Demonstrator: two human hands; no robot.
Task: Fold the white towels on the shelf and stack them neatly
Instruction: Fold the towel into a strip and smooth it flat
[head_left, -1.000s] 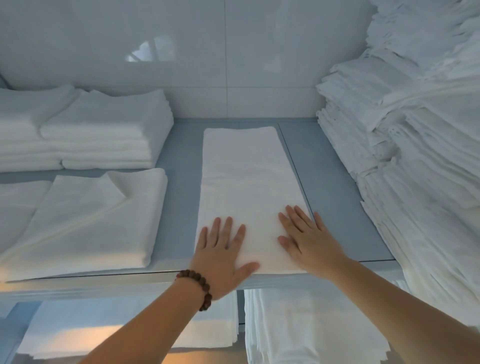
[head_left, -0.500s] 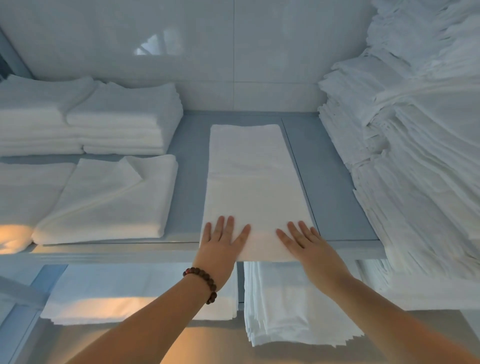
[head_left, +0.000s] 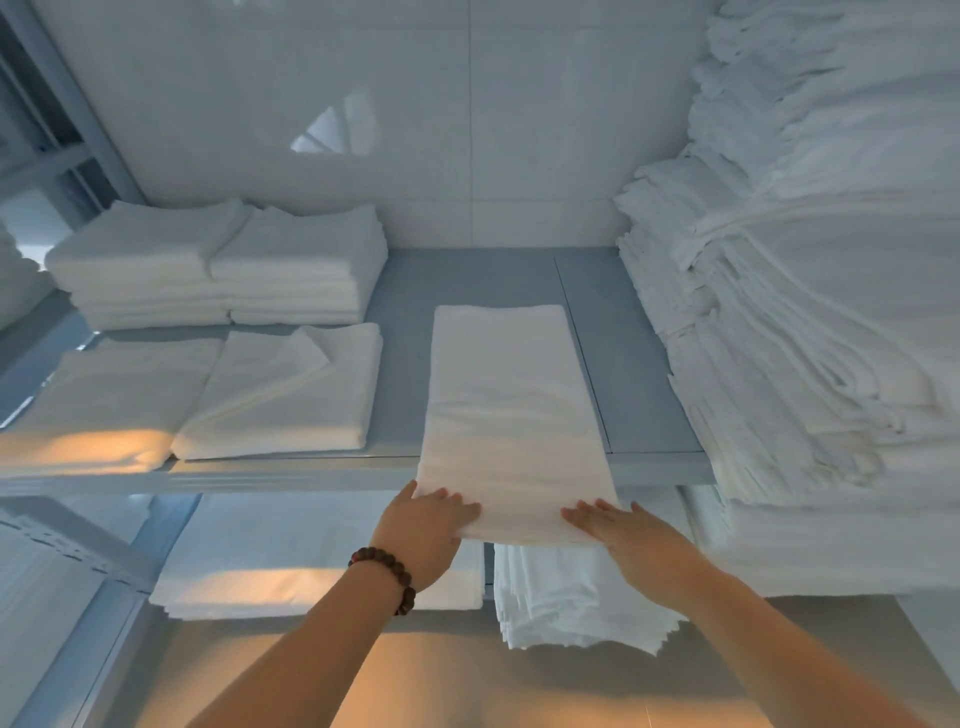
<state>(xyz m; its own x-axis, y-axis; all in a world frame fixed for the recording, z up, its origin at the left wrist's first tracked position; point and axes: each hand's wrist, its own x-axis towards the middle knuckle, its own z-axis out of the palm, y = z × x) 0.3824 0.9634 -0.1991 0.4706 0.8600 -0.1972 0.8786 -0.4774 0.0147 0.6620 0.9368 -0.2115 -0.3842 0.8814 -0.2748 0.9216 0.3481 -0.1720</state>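
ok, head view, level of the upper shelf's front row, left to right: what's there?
Flat folded white towel → folded white towel with a turned-back corner → long narrow white towel strip → bare grey shelf panel → tall pile of white towels.
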